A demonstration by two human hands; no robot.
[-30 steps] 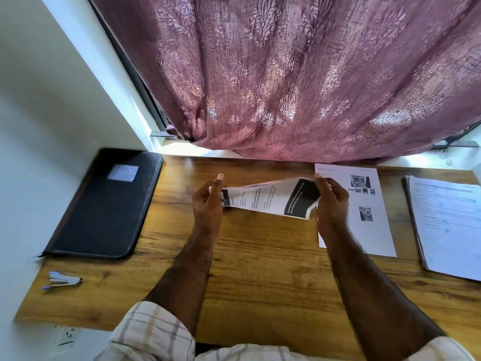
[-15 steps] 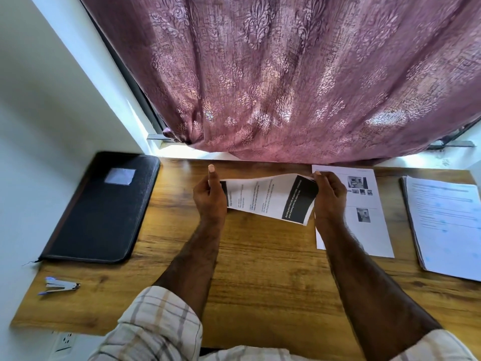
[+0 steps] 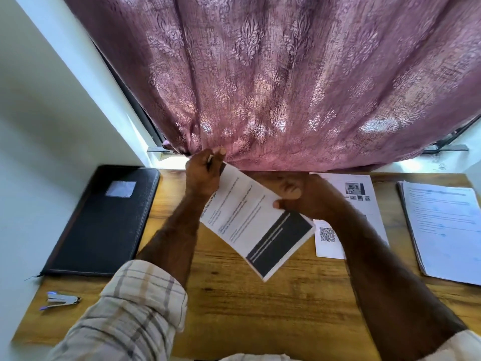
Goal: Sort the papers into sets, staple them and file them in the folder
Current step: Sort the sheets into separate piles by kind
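Head camera, looking down at a wooden desk (image 3: pixel 260 308) set against a window hung with a mauve patterned curtain (image 3: pixel 286 87). Both hands hold a thin set of printed sheets (image 3: pixel 250 220) up off the desk, tilted so one corner points toward the person. The left hand (image 3: pixel 204 173) pinches the far top corner of the set between thumb and curled fingers, right at the curtain's hem. The right hand (image 3: pixel 307 198) grips the set's right edge, thumb on the printed face just above a dark band across the lower part of the page, fingers behind the paper (hidden from view).

Under the right forearm lies a single sheet with small photos (image 3: pixel 364 194), flat on the desk, and beside it a smaller slip showing a QR code (image 3: pixel 327 238). Further right, near the desk's edge, sits a stack of printed papers (image 3: pixel 447 230). A black zip folder (image 3: pixel 104 222), closed, lies at the desk's left end, well apart from the hands. A small silver stapler (image 3: pixel 61 300) rests at the near left corner, just in front of the folder. Checked shirt sleeves (image 3: pixel 135 308) are rolled up on both arms.
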